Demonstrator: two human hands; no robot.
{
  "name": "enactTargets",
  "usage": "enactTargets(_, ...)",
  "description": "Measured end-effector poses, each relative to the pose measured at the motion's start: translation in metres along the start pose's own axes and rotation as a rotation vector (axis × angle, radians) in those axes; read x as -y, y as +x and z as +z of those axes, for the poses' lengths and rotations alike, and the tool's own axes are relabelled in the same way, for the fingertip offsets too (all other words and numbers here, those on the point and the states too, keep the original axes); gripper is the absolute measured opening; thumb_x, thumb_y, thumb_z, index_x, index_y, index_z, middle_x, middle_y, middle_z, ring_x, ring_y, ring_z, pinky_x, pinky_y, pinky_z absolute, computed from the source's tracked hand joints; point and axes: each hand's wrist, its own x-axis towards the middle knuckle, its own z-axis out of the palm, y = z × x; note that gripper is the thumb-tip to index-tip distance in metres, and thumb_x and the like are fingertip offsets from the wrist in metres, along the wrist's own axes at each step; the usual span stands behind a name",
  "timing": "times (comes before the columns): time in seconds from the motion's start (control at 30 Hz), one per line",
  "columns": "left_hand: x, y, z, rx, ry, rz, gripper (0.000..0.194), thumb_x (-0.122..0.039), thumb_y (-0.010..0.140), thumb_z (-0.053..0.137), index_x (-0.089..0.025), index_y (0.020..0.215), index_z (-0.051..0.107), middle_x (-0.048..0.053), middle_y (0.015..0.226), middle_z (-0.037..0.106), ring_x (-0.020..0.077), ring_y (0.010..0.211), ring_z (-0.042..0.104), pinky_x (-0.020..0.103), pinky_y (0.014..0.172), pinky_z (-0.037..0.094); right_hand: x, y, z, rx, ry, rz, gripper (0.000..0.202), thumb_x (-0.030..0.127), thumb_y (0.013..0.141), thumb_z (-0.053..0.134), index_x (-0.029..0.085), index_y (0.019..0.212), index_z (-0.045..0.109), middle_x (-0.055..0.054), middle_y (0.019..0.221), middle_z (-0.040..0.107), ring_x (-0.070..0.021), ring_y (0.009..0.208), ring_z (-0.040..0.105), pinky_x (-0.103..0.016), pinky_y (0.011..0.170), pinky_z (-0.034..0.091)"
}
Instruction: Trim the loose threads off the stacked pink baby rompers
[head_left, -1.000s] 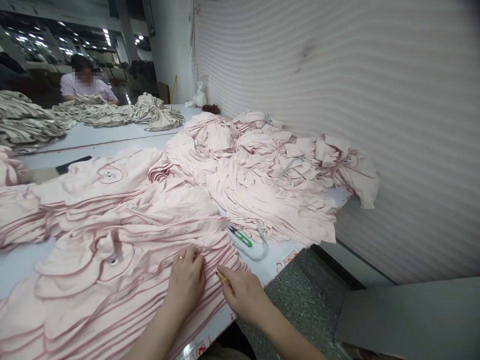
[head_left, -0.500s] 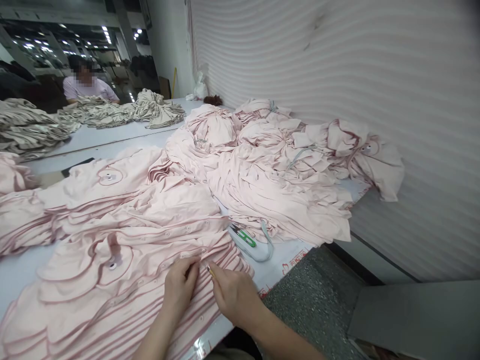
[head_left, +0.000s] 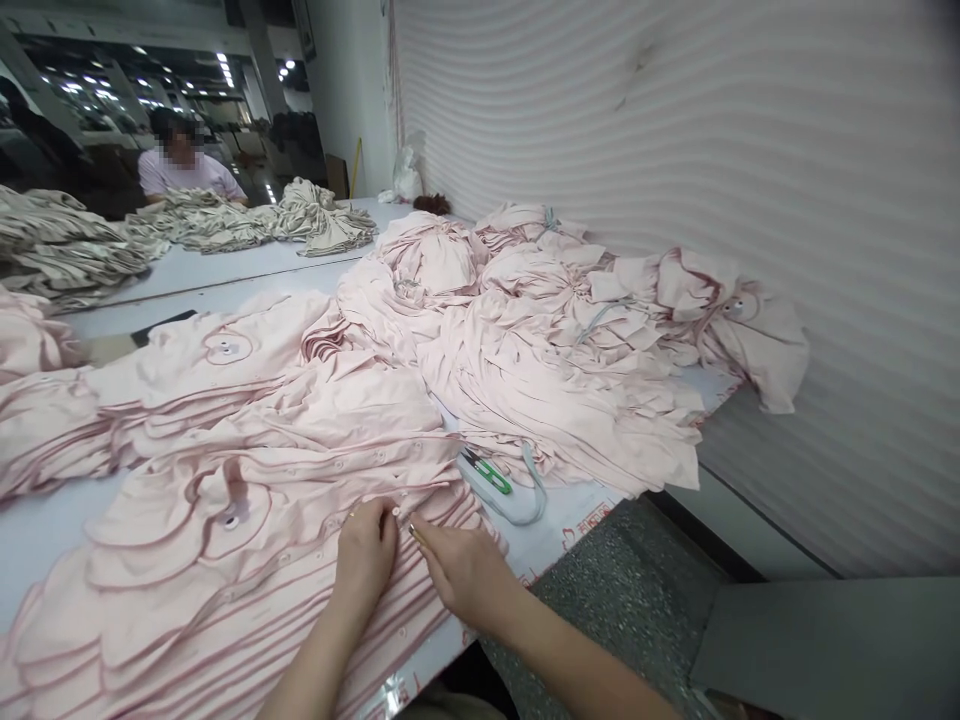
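Layered pink garments (head_left: pixel 300 560) with darker pink edging and small snap buttons lie stacked on the table. At the right end of the stack, my left hand (head_left: pixel 367 550) pinches the top garment's edge beside a small round button (head_left: pixel 397 512). Just to its right, my right hand (head_left: pixel 465 575) is closed around a small thin tool (head_left: pixel 417 534), brownish with a metal tip pointing at the cloth. Most of the tool is hidden by the fingers. Green-handled thread snips (head_left: pixel 491 475) lie beyond my hands, beside a grey-blue cloth strip (head_left: pixel 534 500).
More pink garments (head_left: pixel 525 350) are heaped and tied in bundles toward the wall (head_left: pixel 675 130). Beige garments (head_left: pixel 247 220) lie on a farther table, where a person (head_left: pixel 187 170) sits. The near table's edge (head_left: pixel 540 570) runs diagonally at right above a speckled floor (head_left: pixel 622 600).
The tool tip in my right hand has moved slightly left and up from the cloth edge. My left hand has shifted slightly right, and a button now shows by its fingertips. The view has shifted a little.
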Motion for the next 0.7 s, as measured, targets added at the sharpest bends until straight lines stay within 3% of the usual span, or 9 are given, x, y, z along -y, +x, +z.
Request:
enactTargets(0.13,0.015,-0.025,-0.022,-0.005,0.068,-0.015,0.012,-0.033,0.083,0.061,-0.022,0.087,0.063,0.004,0.085,0.069,0.023,0.078,0.064,0.034,0.067,0.049,0.012,0.001,0.01,-0.001,0.075,-0.025,0.042,0.021,0.094,0.041,0.017,0.135,0.052,-0.008,0.091,0.073,-0.0218,0.081,0.07,-0.027,0.068,0.046)
enactTargets(0.27,0.033,-0.042,-0.037,0.013,0.058,0.022,0.012,-0.028,0.091,0.052,-0.024,0.089,0.064,0.001,0.082,0.07,0.018,0.076,0.066,0.03,0.069,0.051,0.022,-0.002,0.01,0.035,0.115,-0.069,0.037,0.023,0.095,0.041,0.021,0.129,0.055,-0.005,0.089,0.073,-0.0208,0.081,0.07,-0.026,0.068,0.047)
enactTargets(0.4,0.033,-0.044,-0.035,0.007,0.008,0.063,0.017,-0.029,0.094,0.048,-0.023,0.092,0.064,0.0,0.082,0.071,0.0156,0.076,0.066,0.026,0.069,0.052,0.045,0.013,0.024,0.11,-0.04,-0.008,0.044,0.02,0.091,0.045,0.015,0.134,0.05,-0.009,0.088,0.072,-0.0249,0.078,0.07,-0.03,0.066,0.05)
enactTargets(0.57,0.021,-0.051,-0.03,-0.021,0.014,0.088,0.021,-0.022,0.093,0.043,-0.021,0.092,0.064,0.002,0.079,0.069,0.0184,0.073,0.064,0.03,0.068,0.049,0.069,0.033,0.037,0.253,-0.257,0.153,0.057,0.008,0.082,0.049,0.003,0.138,0.044,-0.02,0.092,0.07,-0.0288,0.078,0.07,-0.033,0.063,0.051)
enactTargets(0.7,0.024,-0.039,-0.024,-0.025,0.017,0.026,0.02,-0.02,0.09,0.044,-0.021,0.081,0.062,0.002,0.074,0.068,0.0189,0.069,0.063,0.031,0.065,0.048,0.06,0.02,0.022,0.229,-0.221,0.0,0.056,0.011,0.084,0.049,0.009,0.14,0.044,-0.014,0.089,0.071,-0.0251,0.078,0.069,-0.031,0.067,0.05)
